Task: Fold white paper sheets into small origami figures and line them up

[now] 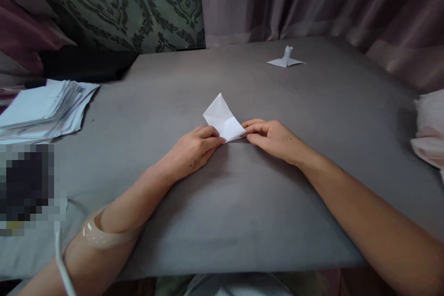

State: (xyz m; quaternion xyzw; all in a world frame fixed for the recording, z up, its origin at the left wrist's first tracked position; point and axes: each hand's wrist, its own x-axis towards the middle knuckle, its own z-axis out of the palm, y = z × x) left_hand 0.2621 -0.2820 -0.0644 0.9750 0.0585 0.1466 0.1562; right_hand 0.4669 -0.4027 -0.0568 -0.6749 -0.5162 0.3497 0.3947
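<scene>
A small folded sheet of white paper (pixel 225 118) lies on the grey cloth in the middle, one corner pointing away from me and creases running across it. At its lower left edge, my left hand (pixel 199 147) grips the paper with curled fingers. My right hand (pixel 268 136) pinches the right corner between thumb and fingers. The fingertips hide parts of the paper's near edge. A pale bangle (pixel 107 236) sits on my left forearm.
A folded white paper figure (pixel 286 59) stands at the back right. Stacked white papers (pixel 38 104) lie at the left, near black cloth (pixel 86 64). A blurred patch (pixel 27 185) and white cable (pixel 61 259) are nearer me. Pinkish fabric (pixel 430 125) borders the right side.
</scene>
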